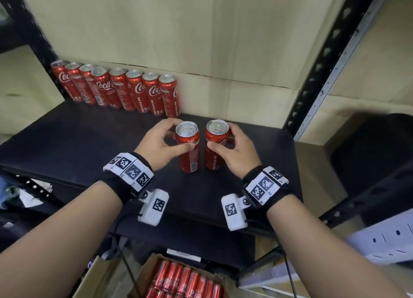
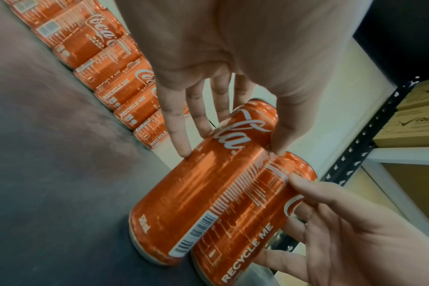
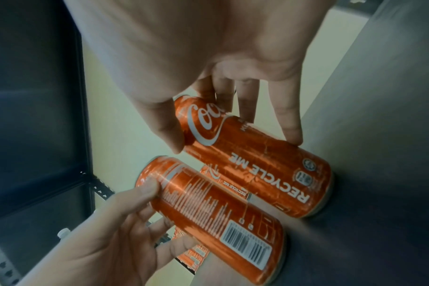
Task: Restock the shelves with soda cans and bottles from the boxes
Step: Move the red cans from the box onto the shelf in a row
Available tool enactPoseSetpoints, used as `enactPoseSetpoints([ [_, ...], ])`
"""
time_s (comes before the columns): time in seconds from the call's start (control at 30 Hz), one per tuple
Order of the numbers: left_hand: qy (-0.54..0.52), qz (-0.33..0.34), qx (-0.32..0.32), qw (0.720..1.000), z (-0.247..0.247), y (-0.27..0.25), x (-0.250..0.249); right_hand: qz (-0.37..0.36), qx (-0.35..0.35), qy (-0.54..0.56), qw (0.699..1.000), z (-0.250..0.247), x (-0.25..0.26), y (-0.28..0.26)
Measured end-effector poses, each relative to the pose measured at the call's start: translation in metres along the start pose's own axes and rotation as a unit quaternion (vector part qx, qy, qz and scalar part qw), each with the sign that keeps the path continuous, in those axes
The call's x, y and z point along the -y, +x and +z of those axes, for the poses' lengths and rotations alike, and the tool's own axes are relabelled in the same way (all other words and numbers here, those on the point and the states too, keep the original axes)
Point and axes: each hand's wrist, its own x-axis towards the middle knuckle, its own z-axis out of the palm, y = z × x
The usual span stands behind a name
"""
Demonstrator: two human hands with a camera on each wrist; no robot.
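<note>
While left hand [image 1: 159,146] grips left can [image 1: 188,149], right hand [image 1: 235,153] grips right can [image 1: 215,146]; shelf [image 1: 67,145] bare ahead

Dark shelf board with red soda cans standing on it.

The shelf [image 1: 67,137] is a dark, flat board set in a black metal rack, with a pale wall panel behind it. Along its far edge a row of cans [image 1: 116,88] stands upright: eight red cans, packed side by side and touching, running from the far left corner toward the middle. Nearer and to the right of that row, two more red cans stand upright just beside each other with a narrow gap between them: the left can [image 1: 188,149] and the right can [image 1: 215,147], each with one of the hands around it.
</note>
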Motion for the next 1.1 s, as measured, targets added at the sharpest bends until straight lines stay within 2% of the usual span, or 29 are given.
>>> enactPoseSetpoints([
  [0.13,-0.008,0.025,0.025,0.999,-0.004,0.007,0.004,-0.021,-0.008,-0.012,1.0,0.006,-0.004,0.0],
  [0.27,0.028,0.072,0.07,0.995,-0.014,0.02,-0.001,-0.037,-0.029,-0.013,0.999,0.012,-0.006,-0.005],
  [0.4,0.074,0.075,0.119,0.987,-0.024,0.033,-0.002,-0.034,-0.044,-0.04,0.998,0.016,-0.002,-0.008],
  [0.5,0.132,0.107,0.163,0.972,-0.03,0.038,-0.01,-0.024,-0.039,-0.108,0.993,0.012,0.006,-0.009],
  [0.6,0.211,0.144,0.205,0.945,-0.036,0.044,-0.022,-0.025,-0.02,-0.202,0.979,0.008,0.024,-0.007],
  [0.73,0.277,0.159,0.251,0.914,-0.04,0.057,-0.032,-0.041,0.051,-0.362,0.93,0.002,0.049,0.007],
  [0.8,0.309,0.165,0.254,0.902,-0.04,0.063,-0.034,-0.038,0.061,-0.402,0.913,0.0,0.055,0.018],
  [0.93,0.352,0.165,0.245,0.888,-0.041,0.077,-0.033,-0.031,0.072,-0.412,0.908,0.003,0.054,0.035],
  [1.1,0.372,0.152,0.233,0.886,-0.046,0.098,-0.032,-0.035,0.066,-0.42,0.905,0.01,0.055,0.06],
])
